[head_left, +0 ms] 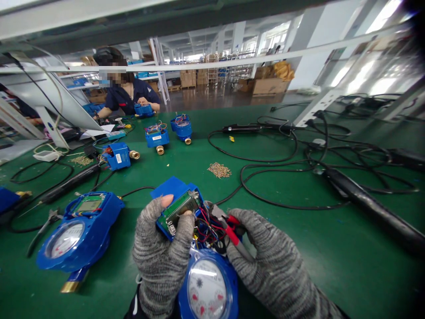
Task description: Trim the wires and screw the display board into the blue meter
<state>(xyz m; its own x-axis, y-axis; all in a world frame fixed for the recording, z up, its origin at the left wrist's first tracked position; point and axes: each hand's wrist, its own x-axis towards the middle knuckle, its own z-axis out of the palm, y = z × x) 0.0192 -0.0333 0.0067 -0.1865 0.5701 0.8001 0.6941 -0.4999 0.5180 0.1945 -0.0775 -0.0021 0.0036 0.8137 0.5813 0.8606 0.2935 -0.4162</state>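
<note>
My left hand [168,248], in a grey knitted fingerless glove, grips a green circuit board [181,210] with a display, thumb and fingers at its edges. Behind the board shows a flat blue plastic part [172,188]. My right hand [265,252], gloved alike, is closed around red-handled pliers [231,234]. The pliers' metal jaws are at a tangle of red, black and blue wires [212,226] beside the board; whether they pinch a wire I cannot tell. Below both hands lies a blue water meter [209,288] with a round white dial, its lower end cut off by the frame.
Another blue water meter [79,230] lies left, near a second pair of pliers [44,228]. Several meters [157,137] stand farther back. Small screws [219,170] are heaped mid-table. Black electric screwdrivers [368,208] and looping cables [292,206] occupy the right. A co-worker [129,91] sits opposite.
</note>
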